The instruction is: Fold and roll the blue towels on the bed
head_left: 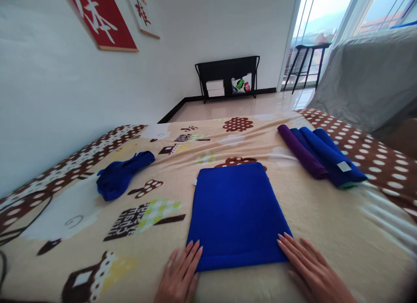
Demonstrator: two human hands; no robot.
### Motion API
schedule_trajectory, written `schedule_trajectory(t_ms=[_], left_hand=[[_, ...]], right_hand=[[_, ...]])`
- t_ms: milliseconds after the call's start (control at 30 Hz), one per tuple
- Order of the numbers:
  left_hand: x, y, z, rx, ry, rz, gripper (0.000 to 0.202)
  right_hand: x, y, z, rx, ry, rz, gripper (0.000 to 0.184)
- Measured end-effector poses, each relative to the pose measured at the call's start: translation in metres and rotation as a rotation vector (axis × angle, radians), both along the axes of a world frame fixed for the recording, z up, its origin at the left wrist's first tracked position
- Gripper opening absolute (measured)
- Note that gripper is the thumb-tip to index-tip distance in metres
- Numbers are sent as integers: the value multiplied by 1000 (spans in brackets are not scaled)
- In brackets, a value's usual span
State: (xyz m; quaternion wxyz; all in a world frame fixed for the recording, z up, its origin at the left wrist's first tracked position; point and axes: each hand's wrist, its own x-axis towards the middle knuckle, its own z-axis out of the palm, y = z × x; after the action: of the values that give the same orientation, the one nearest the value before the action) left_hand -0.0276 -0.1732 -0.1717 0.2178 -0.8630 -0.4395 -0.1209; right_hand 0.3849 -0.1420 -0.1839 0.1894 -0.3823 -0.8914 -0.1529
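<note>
A blue cloth (237, 214), folded into a flat rectangle, lies on the patterned blanket (260, 283) in front of me. My left hand (179, 270) rests at its near left corner, fingers stretched out and fingertips on the cloth's edge. At the near right corner lies my right hand (309, 264), also flat, with its fingertips touching the cloth. A small white tag (194, 182) sticks out from the cloth's left edge. Neither hand grips anything.
To the left lies a crumpled blue cloth (120, 175). Rolled cloths, one purple (302, 151) and several blue (332, 155), lie at the right. Beyond the bed stand a black rack (228, 70), a stool (308, 60) and a grey covered piece of furniture (368, 73). A dark cable (48, 199) runs at far left.
</note>
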Motion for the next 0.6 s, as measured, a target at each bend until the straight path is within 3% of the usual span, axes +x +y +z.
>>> schedule_trajectory(t_ms=[100, 267, 400, 500, 600], left_hand=[[-12, -4, -1, -17, -47, -26, 46], [-5, -4, 9, -72, -112, -17, 40], [-13, -3, 17, -111, -76, -12, 40], [-24, -4, 9, -79, -191, 71, 37], [-32, -5, 1, -102, -292, 68, 40]], right_hand=[[10, 1, -1, -3, -7, 6, 57], [17, 8, -2, -44, -26, 67, 44], [25, 12, -11, -108, 96, -69, 36], [27, 16, -18, -128, 164, -97, 31], [27, 21, -17, -181, 219, -43, 27]])
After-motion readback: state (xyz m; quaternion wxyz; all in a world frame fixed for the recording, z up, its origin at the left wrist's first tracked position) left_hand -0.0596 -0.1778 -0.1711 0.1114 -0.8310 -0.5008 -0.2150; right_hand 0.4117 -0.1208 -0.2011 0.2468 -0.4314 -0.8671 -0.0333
